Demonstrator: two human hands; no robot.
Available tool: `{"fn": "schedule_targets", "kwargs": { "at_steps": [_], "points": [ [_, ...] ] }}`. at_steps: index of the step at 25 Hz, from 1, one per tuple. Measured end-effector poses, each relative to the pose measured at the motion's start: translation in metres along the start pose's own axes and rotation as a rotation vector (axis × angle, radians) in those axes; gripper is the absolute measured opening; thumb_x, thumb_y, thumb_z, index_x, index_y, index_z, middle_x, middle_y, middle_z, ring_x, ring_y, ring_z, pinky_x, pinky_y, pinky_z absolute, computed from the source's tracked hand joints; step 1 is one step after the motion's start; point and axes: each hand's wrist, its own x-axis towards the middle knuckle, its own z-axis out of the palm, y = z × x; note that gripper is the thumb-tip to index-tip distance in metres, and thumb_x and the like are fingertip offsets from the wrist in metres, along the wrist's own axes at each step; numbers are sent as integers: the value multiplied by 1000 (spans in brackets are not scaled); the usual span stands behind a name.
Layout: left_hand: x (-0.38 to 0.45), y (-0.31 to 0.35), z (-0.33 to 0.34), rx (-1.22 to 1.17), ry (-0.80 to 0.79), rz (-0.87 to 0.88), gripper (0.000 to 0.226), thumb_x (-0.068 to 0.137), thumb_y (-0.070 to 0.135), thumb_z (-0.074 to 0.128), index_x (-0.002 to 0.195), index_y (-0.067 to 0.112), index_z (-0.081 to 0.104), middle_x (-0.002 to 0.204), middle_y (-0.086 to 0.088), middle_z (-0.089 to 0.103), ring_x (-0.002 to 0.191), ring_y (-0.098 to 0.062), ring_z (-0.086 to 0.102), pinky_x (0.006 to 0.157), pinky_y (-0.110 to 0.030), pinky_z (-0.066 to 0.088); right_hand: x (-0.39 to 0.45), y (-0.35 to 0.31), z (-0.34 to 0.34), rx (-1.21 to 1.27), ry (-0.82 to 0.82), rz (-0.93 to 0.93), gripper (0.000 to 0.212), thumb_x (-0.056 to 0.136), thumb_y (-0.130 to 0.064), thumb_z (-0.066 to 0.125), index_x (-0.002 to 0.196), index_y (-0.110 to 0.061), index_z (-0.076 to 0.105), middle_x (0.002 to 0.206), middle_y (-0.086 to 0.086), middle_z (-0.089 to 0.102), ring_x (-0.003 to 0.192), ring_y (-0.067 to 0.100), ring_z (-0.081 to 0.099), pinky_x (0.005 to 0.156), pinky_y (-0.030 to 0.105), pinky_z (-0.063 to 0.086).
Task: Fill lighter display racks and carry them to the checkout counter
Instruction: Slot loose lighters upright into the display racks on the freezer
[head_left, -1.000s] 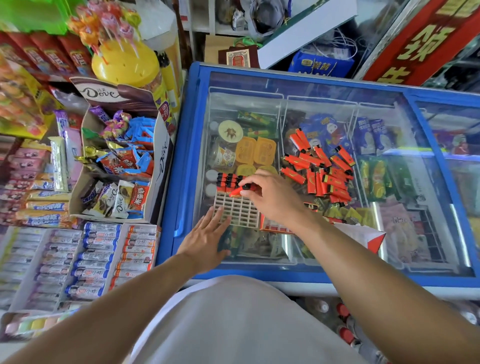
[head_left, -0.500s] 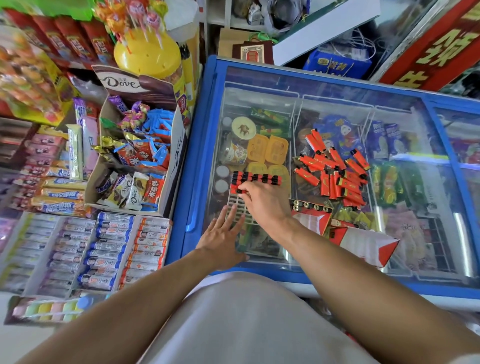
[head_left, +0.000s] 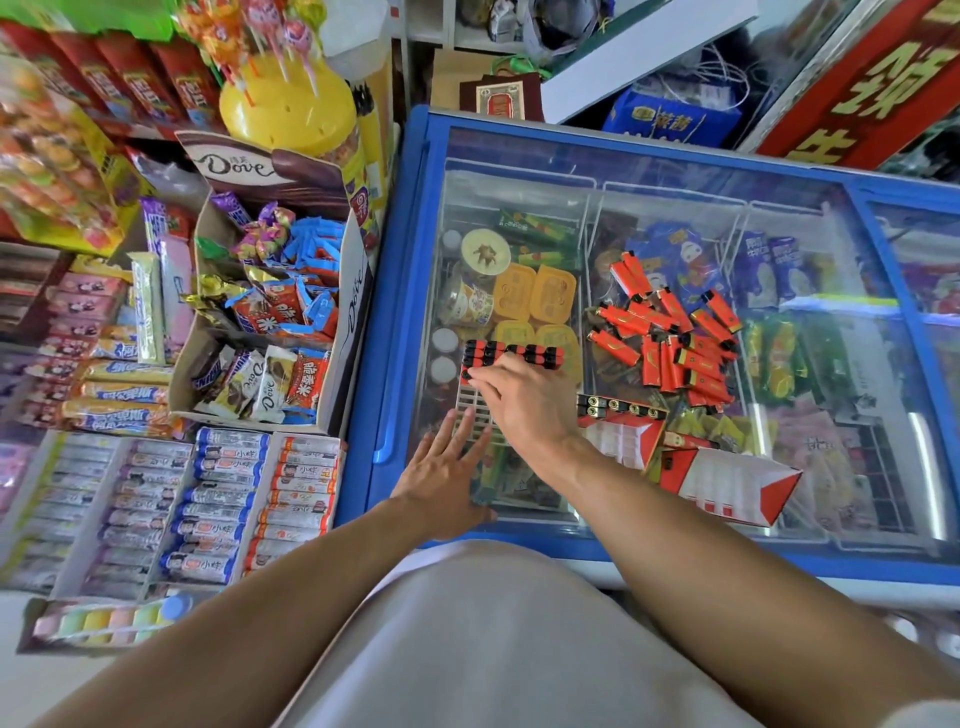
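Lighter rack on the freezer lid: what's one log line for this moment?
right hand: setting a lighter into lighter rack | left hand: flat, steadying rack | loose lighters: piled on freezer lid

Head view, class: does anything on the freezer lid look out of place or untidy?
Yes. A heap of loose orange lighters lies scattered at all angles on the glass freezer lid, not slotted into the white rack, which has only its far rows filled. An opened red-and-white carton lies tipped beside it.
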Motion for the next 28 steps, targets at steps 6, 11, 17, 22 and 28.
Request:
{"fn": "schedule_targets", "kwargs": {
  "at_steps": [6,11,17,22,28],
  "points": [
    [-2,1,-3,41,-11,-1,112,89,68,57,157,29,-24,159,-1,-40,147,-23,-35,126,-48,-5,2,2,-8,17,27,17,22,98,-37,61,113,-29,74,80,-13,66,49,4,51,42,16,30],
    [-2,1,-3,86,-23,0,113,90,65,57,156,27,-26,158,-3,-41,147,-25,-37,125,-50,-6,35,80,-40,70,-43,437,18,98,-25,63,113,-26,72,109,-8,73,71,2,64,52,19,43],
    [-1,4,-8,78,-55,-22,112,89,62,59,157,28,-23,159,0,-40,148,-24,-35,126,-52,2,42,164,-23,-230,-501,659,17,92,-34,70,100,-20,75,94,1,73,86,25,68,66,29,49],
    [0,7,-12,90,-78,-41,112,88,65,57,158,28,-22,161,-2,-38,149,-25,-32,126,-52,5,45,162,-19,-246,-513,617,25,87,-40,75,90,-15,72,84,1,71,78,24,67,61,27,46],
    [-2,12,-12,92,-46,-57,107,92,60,58,160,25,-17,162,-4,-35,151,-27,-29,126,-50,3,18,148,-62,-25,-231,511,34,95,-42,62,116,-15,57,103,0,64,84,20,62,65,29,43]
  ]
}}
